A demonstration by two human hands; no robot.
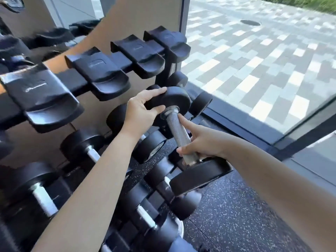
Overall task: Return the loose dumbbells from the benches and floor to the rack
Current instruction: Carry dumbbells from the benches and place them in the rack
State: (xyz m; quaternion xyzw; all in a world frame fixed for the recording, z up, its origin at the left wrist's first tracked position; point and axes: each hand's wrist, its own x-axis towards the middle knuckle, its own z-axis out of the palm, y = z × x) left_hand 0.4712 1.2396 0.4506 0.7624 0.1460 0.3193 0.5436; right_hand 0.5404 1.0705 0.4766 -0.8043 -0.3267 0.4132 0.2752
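Right hand (201, 144) is grasping the dumbbell (179, 131) by its knurled handle, at the end beside the near head (200, 176). Its lower fingers are curling round the bar and the index finger is lying straight along it, pointing to 11 o'clock. Left hand (143, 108) is clasping the far head (171, 99), fingers over the top rim and thumb pressing beside the collar.

The dumbbell is being carried between both hands at the right end of the rack (169, 70), below the empty top cradles (101, 73). Its long axis is running from 5 o'clock to 11 o'clock, with the far end riding higher.
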